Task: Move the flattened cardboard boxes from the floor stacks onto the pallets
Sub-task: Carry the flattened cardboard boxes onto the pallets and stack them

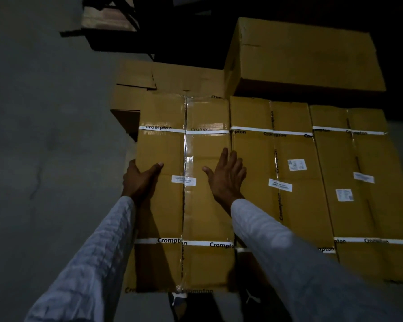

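The left hand [141,180] grips the left long edge of the nearest box [184,194]: thumb on the top face, fingers curled round the side. The right hand [226,175] lies flat and released on the same box's top, fingers straight and pointing toward 12 o'clock, near its right edge. Both wrists come out of pale sleeves [289,252] entering from 6 o'clock.

This box's long axis runs 6 to 12 o'clock, with a clear tape seam [186,159] down its middle and two white straps [163,130] across it. At 3 o'clock two more boxes lie touching side by side, the second box [289,205] and the third box [363,205], on the same axis. At 12 o'clock sit lower cartons [172,77]; at 1 o'clock a larger carton [307,54] lies crosswise. Grey floor [44,135] fills 9 o'clock. Dark shoes [179,300] show at 6 o'clock.
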`<state>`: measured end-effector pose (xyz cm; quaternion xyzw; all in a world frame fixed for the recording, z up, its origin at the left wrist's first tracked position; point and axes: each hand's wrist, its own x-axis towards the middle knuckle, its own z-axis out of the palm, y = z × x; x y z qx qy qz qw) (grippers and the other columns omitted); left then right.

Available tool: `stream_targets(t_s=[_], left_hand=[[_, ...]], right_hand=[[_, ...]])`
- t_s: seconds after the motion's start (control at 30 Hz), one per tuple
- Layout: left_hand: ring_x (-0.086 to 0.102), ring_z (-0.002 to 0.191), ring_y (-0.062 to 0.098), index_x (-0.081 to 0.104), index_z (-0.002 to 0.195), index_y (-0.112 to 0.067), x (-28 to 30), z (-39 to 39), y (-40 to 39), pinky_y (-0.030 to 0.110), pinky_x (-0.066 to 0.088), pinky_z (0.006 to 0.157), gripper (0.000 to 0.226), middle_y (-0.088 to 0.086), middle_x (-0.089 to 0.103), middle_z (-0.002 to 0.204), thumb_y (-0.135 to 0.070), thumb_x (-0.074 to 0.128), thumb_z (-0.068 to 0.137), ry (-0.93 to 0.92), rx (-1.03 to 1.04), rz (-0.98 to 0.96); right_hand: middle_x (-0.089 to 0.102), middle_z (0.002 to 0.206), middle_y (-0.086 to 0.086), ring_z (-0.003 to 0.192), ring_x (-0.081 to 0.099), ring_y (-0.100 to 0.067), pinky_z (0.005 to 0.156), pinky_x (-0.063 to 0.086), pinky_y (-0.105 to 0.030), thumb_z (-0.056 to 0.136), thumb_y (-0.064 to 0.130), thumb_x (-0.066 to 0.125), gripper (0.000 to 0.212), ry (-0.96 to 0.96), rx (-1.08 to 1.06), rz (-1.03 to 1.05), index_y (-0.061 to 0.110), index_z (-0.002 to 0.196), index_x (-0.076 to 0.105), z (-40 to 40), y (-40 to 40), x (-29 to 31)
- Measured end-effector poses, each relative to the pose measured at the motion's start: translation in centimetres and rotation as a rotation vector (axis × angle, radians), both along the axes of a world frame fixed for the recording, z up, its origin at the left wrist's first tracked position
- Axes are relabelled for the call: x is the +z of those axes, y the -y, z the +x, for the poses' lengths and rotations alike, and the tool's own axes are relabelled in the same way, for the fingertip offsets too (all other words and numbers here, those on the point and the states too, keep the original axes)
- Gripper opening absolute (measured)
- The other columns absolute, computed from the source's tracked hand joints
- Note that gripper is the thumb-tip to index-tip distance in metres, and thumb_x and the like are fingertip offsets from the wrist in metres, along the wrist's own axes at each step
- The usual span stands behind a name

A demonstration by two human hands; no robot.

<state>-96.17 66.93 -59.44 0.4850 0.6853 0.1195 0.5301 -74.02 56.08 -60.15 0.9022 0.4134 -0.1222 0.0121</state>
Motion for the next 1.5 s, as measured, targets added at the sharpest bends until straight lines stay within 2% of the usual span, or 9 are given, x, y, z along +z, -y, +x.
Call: stream_targets(t_s=[0.1, 0.2, 0.27, 0.4, 0.63, 0.73, 1.23, 1.4, 1.5], left_hand=[[0.056, 0.13, 0.041, 0.027, 0.156, -0.015, 0.6, 0.4, -0.5, 0.054, 0.049, 0.108, 0.11, 0.015, 0.053, 0.148, -0.067, 0.08, 0.076, -0.085, -0.03, -0.024], [0.043, 0.142, 0.047, 0.012, 0.161, -0.007, 1.9, 1.1, -0.9, 0.06, 0.04, 0.115, 0.135, 0.023, 0.039, 0.158, -0.079, 0.078, 0.067, -0.218, -0.098, 0.08], [0.028, 0.15, 0.047, 0.008, 0.163, -0.002, 3.7, 2.3, -0.3, 0.06, 0.029, 0.121, 0.13, 0.027, 0.027, 0.164, -0.069, 0.078, 0.076, -0.283, -0.155, 0.175], [0.017, 0.156, 0.041, 0.005, 0.164, -0.001, 9.7, 6.1, 2.3, 0.054, 0.021, 0.126, 0.118, 0.023, 0.017, 0.17, -0.055, 0.076, 0.087, -0.119, -0.254, 0.254], [0.046, 0.144, 0.034, 0.034, 0.16, -0.012, 21.7, 15.9, 9.2, 0.038, 0.042, 0.107, 0.085, 0.019, 0.043, 0.159, -0.051, 0.07, 0.094, 0.114, -0.485, 0.164], [0.048, 0.141, 0.034, 0.038, 0.158, -0.012, 26.3, 20.7, 14.1, 0.032, 0.04, 0.095, 0.078, 0.02, 0.047, 0.156, -0.048, 0.068, 0.097, 0.144, -0.587, 0.18], [0.06, 0.126, 0.034, 0.05, 0.148, -0.009, 39.2, 54.1, 49.7, 0.028, 0.041, 0.086, 0.069, 0.016, 0.061, 0.138, -0.053, 0.065, 0.097, 0.239, -0.949, 0.206], [0.059, 0.127, 0.036, 0.044, 0.152, -0.016, 40.6, 65.3, 60.8, 0.043, 0.052, 0.102, 0.078, 0.019, 0.058, 0.145, -0.06, 0.067, 0.093, 0.252, -1.094, 0.191], [0.059, 0.128, 0.037, 0.046, 0.152, -0.015, 41.2, 71.6, 66.0, 0.038, 0.048, 0.099, 0.073, 0.019, 0.058, 0.145, -0.057, 0.066, 0.095, 0.246, -1.183, 0.204]], right_hand=[[0.023, 0.16, -0.018, 0.14, 0.029, -0.039, 0.112, 0.028, -0.053, 0.091, 0.072, 0.044, 0.099, -0.065, 0.037, 0.003, 0.008, 0.159, 0.014, 0.5, 0.5, 0.8], [0.023, 0.159, -0.016, 0.142, 0.027, -0.037, 0.113, 0.028, -0.051, 0.089, 0.077, 0.041, 0.103, -0.115, 0.048, 0.025, 0.005, 0.158, 0.015, 1.3, 0.6, 2.5], [0.024, 0.158, -0.015, 0.141, 0.028, -0.036, 0.111, 0.03, -0.05, 0.089, 0.077, 0.042, 0.104, -0.146, 0.053, 0.032, 0.005, 0.158, 0.015, 2.1, 0.5, 4.4], [0.021, 0.162, -0.017, 0.146, 0.023, -0.035, 0.115, 0.025, -0.05, 0.092, 0.074, 0.042, 0.102, -0.183, 0.061, 0.065, 0.003, 0.159, 0.013, 3.8, 1.9, 9.5], [0.025, 0.161, -0.016, 0.147, 0.024, -0.035, 0.117, 0.022, -0.051, 0.096, 0.069, 0.043, 0.092, -0.239, -0.063, 0.165, 0.007, 0.159, 0.018, 9.1, 10.1, 21.2], [0.028, 0.16, -0.016, 0.146, 0.026, -0.034, 0.116, 0.022, -0.05, 0.096, 0.069, 0.042, 0.09, -0.208, -0.136, 0.2, 0.008, 0.159, 0.02, 13.2, 16.1, 25.8], [0.021, 0.166, -0.016, 0.151, 0.021, -0.035, 0.119, 0.017, -0.053, 0.098, 0.068, 0.037, 0.089, -0.207, -0.513, 0.352, 0.011, 0.161, 0.012, 40.0, 56.4, 40.2], [0.017, 0.167, -0.013, 0.153, 0.016, -0.034, 0.122, 0.012, -0.053, 0.094, 0.074, 0.038, 0.094, -0.221, -0.683, 0.394, 0.014, 0.162, 0.013, 48.3, 69.0, 42.3], [0.019, 0.167, -0.01, 0.152, 0.018, -0.033, 0.121, 0.013, -0.052, 0.094, 0.075, 0.037, 0.093, -0.214, -0.785, 0.408, 0.016, 0.162, 0.014, 52.8, 75.6, 42.7]])
